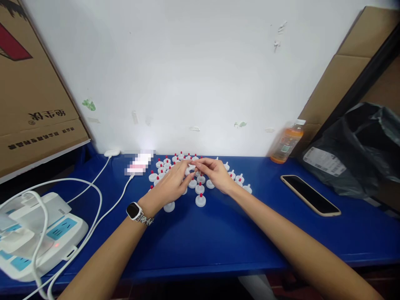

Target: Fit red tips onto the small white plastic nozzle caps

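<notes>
A white wall [200, 75] backs the blue table [200, 243]. A box [37, 96] stands at the far left and a dark bag [346, 143] at the right. The power strip [64, 231] sits at the near left. An orange bottle [286, 143] stands close to the wall, with the phone [309, 195] lying flat in front of it.

The left hand [173, 183], a watch [134, 211] at its wrist, meets the right hand [215, 173] over the caps [200, 201], which stand with nozzles up. Red-tipped ones spread left of and between the hands; several with plain white nozzles stand just beside the right wrist, nearer that hand.

One held cap [191, 167] is between the hands, above the others. Both grips look clamped on it: left thumb and fingers around it, right thumb and forefinger together at its right side. Neither hand is nearer, as both touch it. Fingers hide its nozzle, so its long axis cannot be told.
</notes>
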### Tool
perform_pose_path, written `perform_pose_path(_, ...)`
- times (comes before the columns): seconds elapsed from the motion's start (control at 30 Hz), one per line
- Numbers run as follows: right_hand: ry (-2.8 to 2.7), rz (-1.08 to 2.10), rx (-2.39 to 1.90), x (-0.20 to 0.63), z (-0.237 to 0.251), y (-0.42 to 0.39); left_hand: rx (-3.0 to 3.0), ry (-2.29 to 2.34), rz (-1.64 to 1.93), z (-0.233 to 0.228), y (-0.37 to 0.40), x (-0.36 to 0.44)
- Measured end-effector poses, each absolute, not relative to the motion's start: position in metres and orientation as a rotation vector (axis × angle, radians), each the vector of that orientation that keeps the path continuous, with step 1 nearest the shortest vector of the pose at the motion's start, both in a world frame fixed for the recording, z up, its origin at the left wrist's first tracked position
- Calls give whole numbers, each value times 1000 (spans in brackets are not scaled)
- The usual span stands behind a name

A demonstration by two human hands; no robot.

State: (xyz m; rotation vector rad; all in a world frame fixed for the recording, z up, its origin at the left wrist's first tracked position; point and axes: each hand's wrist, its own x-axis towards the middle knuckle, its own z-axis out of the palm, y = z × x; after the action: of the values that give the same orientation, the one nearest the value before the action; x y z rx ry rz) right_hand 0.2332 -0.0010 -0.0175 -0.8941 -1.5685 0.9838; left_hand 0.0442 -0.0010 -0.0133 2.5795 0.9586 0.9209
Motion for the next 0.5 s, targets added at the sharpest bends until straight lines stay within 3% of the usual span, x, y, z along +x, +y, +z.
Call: perform_pose_path(0.5,-1458,1084,-776,242,-23,5,2601,1005,865,-12,-2,45)
